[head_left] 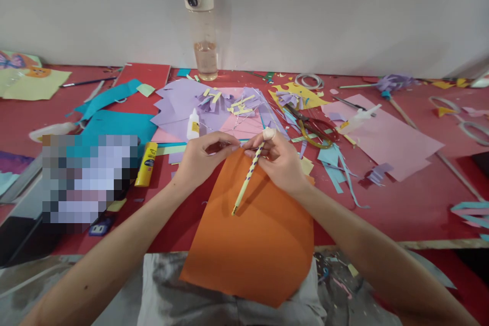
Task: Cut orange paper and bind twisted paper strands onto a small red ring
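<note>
Spotted pencil (246, 182) in my right fingers (254, 141), over orange paper (252, 244)! Left fingers (219, 138) pinched narrow; on what, I can't tell.

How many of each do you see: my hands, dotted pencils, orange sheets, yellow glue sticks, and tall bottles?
Hands, left hand and right hand: 2
Dotted pencil: 1
Orange sheet: 1
Yellow glue stick: 1
Tall bottle: 1
Total: 6
</note>
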Available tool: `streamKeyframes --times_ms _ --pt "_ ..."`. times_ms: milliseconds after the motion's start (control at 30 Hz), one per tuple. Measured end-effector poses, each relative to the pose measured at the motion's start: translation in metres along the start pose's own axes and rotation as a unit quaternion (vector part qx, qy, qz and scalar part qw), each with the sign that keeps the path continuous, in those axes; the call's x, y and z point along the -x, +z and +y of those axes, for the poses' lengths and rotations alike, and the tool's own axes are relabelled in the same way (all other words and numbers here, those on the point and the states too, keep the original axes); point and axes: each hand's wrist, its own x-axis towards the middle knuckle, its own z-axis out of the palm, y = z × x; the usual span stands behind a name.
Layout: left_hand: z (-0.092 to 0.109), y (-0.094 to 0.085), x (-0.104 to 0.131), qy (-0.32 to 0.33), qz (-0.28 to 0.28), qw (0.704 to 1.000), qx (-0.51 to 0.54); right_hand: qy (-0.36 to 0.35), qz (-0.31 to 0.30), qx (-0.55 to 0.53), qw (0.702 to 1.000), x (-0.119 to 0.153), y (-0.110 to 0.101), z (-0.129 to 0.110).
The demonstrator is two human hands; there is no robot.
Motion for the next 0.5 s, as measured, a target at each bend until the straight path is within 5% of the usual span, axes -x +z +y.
streamKeyframes --times_ms 500 --pt "0.003 -0.0042 -0.001 -0.048 -0.017 0.998 0.033 -0.003 0.001 0.019 1.0 0.0 -0.0028 0.0014"
